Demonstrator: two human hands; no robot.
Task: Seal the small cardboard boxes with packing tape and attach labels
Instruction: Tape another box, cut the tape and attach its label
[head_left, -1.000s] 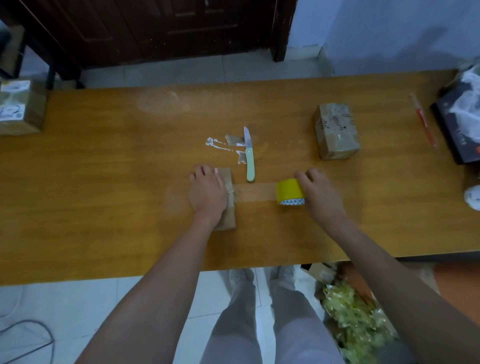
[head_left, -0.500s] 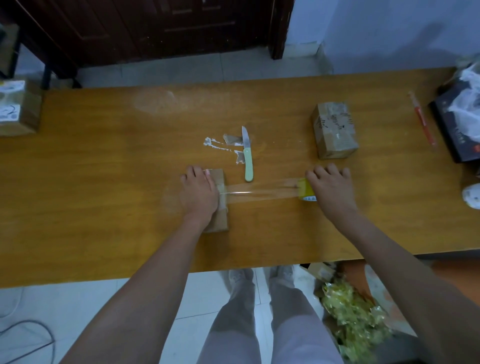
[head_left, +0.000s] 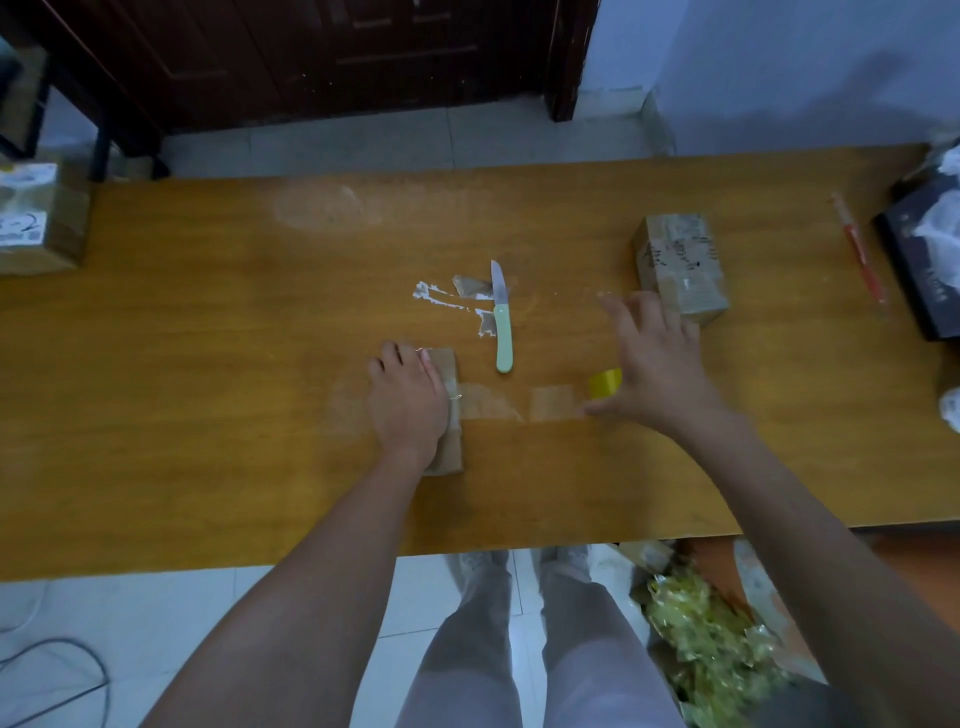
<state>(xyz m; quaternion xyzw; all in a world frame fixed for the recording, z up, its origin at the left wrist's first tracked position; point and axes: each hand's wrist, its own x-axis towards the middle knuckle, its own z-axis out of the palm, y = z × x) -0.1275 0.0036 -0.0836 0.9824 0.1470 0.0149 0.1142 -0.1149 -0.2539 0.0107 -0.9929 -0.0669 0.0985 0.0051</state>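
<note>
A small cardboard box lies on the wooden table, and my left hand rests flat on top of it. A strip of clear packing tape runs from the box to the right along the tabletop to a yellow tape roll. My right hand is blurred, just right of the roll and partly over it, with its fingers spread straight. A second small box, taped and scribbled with black marks, stands beyond my right hand.
A knife with a pale green handle lies beside white scraps. A labelled box sits at the far left. A red pen and a black box lie far right. A bag of yellowish filler sits under the table.
My right hand pulled the tape roll to the right, drawing out a strip from the box. Its fingers have now spread open over the roll. My left hand stayed on the box.
</note>
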